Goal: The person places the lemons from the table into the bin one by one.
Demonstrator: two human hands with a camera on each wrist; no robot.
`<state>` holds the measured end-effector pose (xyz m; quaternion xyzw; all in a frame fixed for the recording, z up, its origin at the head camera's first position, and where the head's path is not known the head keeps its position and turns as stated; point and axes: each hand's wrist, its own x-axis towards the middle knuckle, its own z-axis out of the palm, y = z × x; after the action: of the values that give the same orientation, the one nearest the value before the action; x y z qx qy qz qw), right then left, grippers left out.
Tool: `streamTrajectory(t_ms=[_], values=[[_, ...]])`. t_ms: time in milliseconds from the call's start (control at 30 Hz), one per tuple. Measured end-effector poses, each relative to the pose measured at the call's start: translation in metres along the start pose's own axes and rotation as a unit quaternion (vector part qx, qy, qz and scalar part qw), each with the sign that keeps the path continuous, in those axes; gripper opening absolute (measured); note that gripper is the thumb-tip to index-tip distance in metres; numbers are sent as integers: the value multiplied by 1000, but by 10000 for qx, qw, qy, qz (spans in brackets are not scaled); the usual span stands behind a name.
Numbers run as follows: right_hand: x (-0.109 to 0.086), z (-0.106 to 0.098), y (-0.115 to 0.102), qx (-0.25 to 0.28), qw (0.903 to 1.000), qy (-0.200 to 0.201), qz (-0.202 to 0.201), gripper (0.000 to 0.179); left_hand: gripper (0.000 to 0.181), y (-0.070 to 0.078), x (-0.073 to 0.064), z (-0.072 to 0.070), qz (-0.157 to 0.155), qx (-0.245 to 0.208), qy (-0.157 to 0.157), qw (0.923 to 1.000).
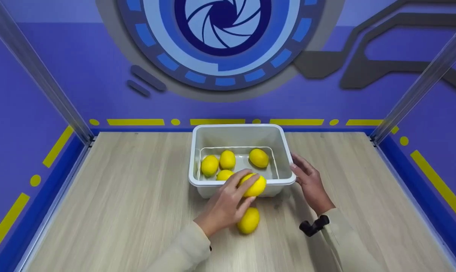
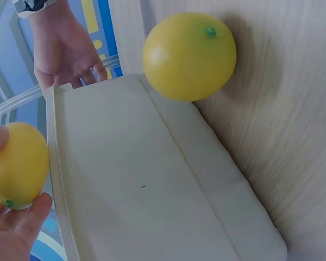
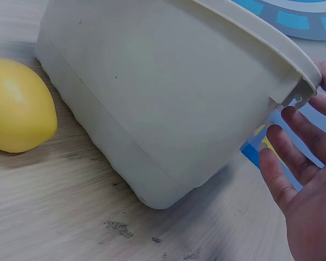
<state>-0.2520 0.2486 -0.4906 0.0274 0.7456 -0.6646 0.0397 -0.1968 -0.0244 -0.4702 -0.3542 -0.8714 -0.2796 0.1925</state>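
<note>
My left hand (image 1: 223,207) holds a yellow lemon (image 1: 255,186) between thumb and fingers, right at the front rim of a white plastic bin (image 1: 279,151). In the left wrist view, this lemon (image 2: 19,163) shows its green stem end. Several lemons lie in the bin, among them one lemon (image 1: 258,158) at the right and another lemon (image 1: 209,165) at the left; the left hand partly hides one. With thumb and index finger, my right hand (image 1: 311,185) grips the rim at the bin's right side. Its other fingers (image 3: 301,136) spread loosely below.
On the wooden table (image 1: 137,211), one more lemon (image 1: 249,221) lies in front of the bin, below the left hand. A blue printed wall (image 1: 99,75) stands close behind the bin. Side walls with metal corner posts (image 1: 46,75) flank the table.
</note>
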Motion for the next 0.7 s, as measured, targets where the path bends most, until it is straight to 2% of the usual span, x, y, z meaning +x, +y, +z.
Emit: streamTrajectory(t_ms=[233,367,600,700], values=[[5,-3,11,-63,9998,-18,-165,59,52,-2,2,-1,-65,172,147,9997],[6,-3,11,-60,9999,20,-142,60,53,-3,3,-1,-61,171,307,9994],[6,-3,11,-110,9999,38,-72,61,50,-8,7,1,136,294,687,9971],[6,-3,11,-122,9999,51,-64,61,50,-7,8,2,68,295,733,9969]])
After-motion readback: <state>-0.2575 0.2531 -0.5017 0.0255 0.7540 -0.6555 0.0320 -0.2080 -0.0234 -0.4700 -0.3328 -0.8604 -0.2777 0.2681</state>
